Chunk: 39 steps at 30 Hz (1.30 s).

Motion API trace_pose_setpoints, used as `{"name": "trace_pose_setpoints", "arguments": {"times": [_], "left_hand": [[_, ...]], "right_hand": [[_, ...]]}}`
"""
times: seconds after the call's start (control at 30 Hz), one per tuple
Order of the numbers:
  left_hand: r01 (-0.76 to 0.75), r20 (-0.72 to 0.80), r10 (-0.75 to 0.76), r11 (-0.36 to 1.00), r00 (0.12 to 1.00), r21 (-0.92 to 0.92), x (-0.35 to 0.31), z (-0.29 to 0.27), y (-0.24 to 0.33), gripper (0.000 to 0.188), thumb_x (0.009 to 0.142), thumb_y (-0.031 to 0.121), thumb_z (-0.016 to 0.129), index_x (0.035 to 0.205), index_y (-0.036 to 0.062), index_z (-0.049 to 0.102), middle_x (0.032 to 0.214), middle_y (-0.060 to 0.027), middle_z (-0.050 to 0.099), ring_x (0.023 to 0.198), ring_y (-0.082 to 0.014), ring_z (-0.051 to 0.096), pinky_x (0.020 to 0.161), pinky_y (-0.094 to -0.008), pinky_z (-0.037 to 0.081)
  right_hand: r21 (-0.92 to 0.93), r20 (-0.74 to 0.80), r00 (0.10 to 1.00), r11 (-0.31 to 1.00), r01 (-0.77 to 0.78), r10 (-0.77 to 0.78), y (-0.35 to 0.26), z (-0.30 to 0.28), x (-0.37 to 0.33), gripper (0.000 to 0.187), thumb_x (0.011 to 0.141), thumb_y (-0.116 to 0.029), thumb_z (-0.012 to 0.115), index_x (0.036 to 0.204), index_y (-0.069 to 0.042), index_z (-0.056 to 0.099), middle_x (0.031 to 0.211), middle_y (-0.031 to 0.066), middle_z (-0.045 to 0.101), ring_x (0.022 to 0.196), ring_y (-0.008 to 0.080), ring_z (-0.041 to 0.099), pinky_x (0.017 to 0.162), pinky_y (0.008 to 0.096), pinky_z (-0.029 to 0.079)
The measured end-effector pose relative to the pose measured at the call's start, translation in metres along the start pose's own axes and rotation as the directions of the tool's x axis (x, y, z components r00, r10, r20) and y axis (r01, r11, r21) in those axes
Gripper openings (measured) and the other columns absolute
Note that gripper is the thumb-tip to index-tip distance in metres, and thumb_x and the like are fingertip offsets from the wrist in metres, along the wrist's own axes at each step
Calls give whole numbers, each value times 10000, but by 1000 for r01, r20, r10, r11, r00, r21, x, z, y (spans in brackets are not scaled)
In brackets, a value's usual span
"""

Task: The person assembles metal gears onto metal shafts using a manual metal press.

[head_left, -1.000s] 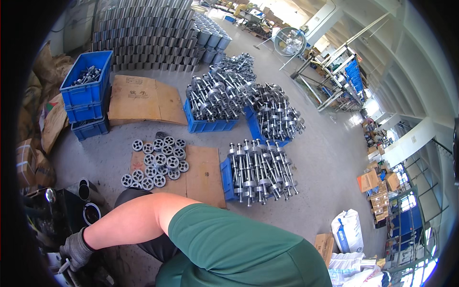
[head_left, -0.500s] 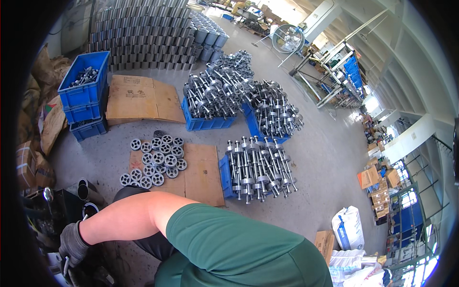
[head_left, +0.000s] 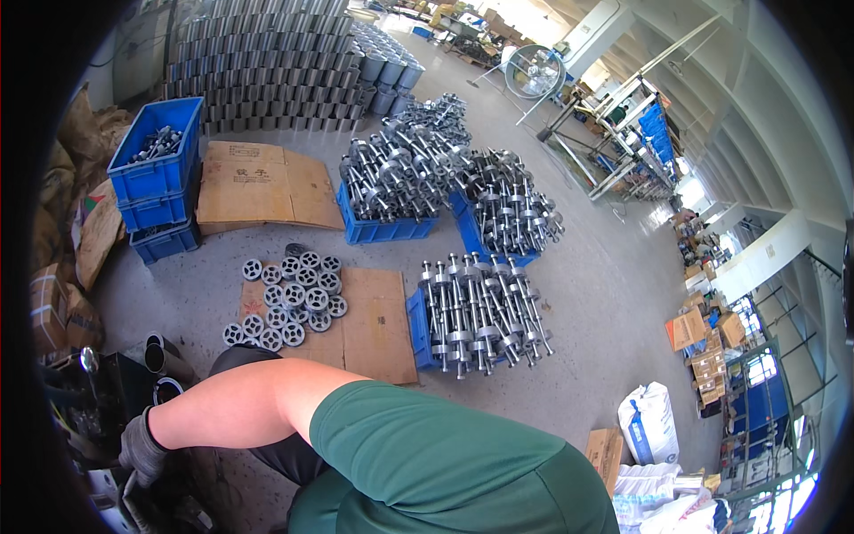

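Note:
My right hand (head_left: 144,448), in a dark grey knitted glove, is at the lower left, at the end of my bare forearm. Its fingers bend down over metal parts (head_left: 105,485) of a dark machine (head_left: 76,392); whatever they grip is hidden. Just below the glove is a greyish curved shape I cannot make out. My left hand does not show. Beside the machine, close to my forearm, a metal tube (head_left: 167,358) and a round metal rim (head_left: 166,390) stand. Past my knee, several spoked metal wheels (head_left: 294,295) lie on flat cardboard (head_left: 378,311).
Blue crates (head_left: 387,230) heaped with metal shafts carrying round discs stand ahead and right. Stacked blue crates (head_left: 151,182) hold small metal parts at the left. Metal cylinders (head_left: 267,67) form a wall behind. White sacks (head_left: 648,423) and a cardboard box (head_left: 604,456) sit lower right.
My right hand has moved slightly right and up at the machine. A pale handle-like piece below the glove no longer shows in the same way. The wheels and crates have not moved.

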<state>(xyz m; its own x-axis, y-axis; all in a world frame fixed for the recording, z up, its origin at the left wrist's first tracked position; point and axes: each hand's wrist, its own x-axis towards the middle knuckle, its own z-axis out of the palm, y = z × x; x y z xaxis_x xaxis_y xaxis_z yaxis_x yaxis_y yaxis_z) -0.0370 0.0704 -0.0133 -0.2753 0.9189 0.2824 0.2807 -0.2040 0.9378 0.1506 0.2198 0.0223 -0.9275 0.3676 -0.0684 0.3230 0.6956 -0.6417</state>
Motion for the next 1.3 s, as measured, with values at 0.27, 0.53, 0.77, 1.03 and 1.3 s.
{"name": "trace_pose_setpoints", "arguments": {"times": [0.27,0.53,0.77,1.03,1.3], "left_hand": [[308,138,-284,929,949,-207,-9,11,-67,380,1058,252,593,1403,94,609,1290,-137,648,1167,-255,615,1047,-394,501],[489,196,-448,813,872,-317,-37,-21,-106,313,1076,152,547,1373,80,614,1113,-38,635,1007,-167,619,890,-324,558],[238,17,-241,967,970,85,-17,1,-44,298,1015,123,650,1299,33,650,1202,-97,646,1112,-225,621,965,-320,526],[-130,-4,151,867,989,481,-1,57,41,180,915,23,680,1094,18,676,1159,-155,629,997,-313,634,888,-384,532],[-119,-278,-24,867,960,-485,-24,21,61,283,1099,322,561,1259,88,571,1001,-64,626,761,-144,587,816,-338,562]], "right_hand": [[-234,333,943,969,83,-1,39,30,22,455,933,-398,635,1255,-98,750,1253,164,732,1191,387,653,1012,493,493],[-434,269,962,896,91,33,29,31,52,349,913,-238,653,1200,-82,778,1254,168,736,1151,364,683,939,482,542],[-368,203,978,922,117,-43,19,4,23,365,902,-240,613,1201,-114,780,1238,162,740,1153,352,691,940,481,551],[887,-245,967,418,195,71,-1,-50,-42,334,1022,-332,669,1181,-44,725,1076,109,761,980,186,726,902,357,583],[955,24,998,-294,-42,-65,-60,-50,-39,755,987,-679,544,1489,-115,531,1491,289,541,1364,450,543,1140,553,436]]}}
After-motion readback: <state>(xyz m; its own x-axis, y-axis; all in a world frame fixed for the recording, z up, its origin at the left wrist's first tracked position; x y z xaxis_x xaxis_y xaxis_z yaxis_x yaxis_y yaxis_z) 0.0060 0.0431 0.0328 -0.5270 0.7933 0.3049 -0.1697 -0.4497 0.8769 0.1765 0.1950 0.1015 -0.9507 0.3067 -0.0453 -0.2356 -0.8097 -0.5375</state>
